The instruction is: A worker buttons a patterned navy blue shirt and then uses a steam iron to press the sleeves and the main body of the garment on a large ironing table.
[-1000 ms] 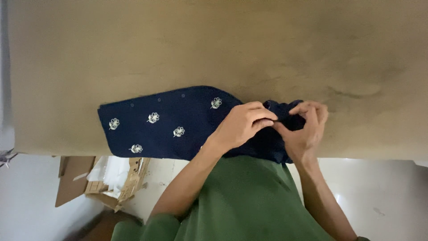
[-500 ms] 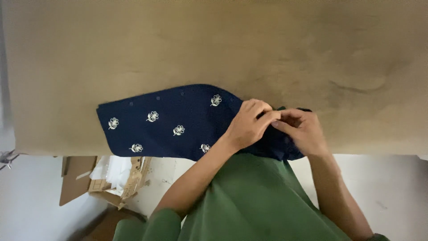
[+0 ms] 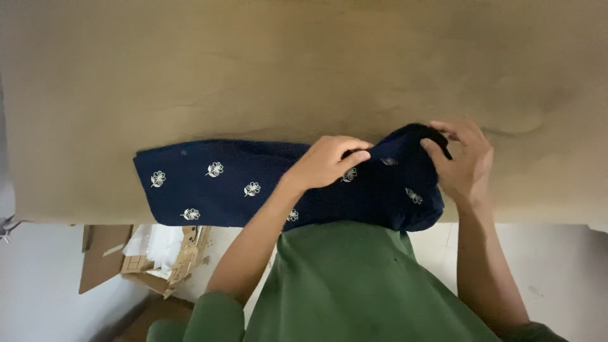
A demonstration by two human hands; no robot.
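A dark blue cloth [image 3: 215, 183] with small white flower prints lies folded along the near edge of a tan table [image 3: 304, 69]. My left hand [image 3: 329, 161] pinches a fold of the cloth near its middle. At the cloth's bunched right end, which is raised off the table, my right hand [image 3: 465, 161] grips the fabric with bent fingers. Both arms reach out over my green shirt.
An open cardboard box [image 3: 149, 256] with white wrapping inside sits on the pale floor [image 3: 38, 285] below the table's left side. The table's near edge runs across the view just under the cloth.
The cloth's right end has been pulled out and lifted, so the cloth reaches farther right. My hands, close together before, have moved apart.
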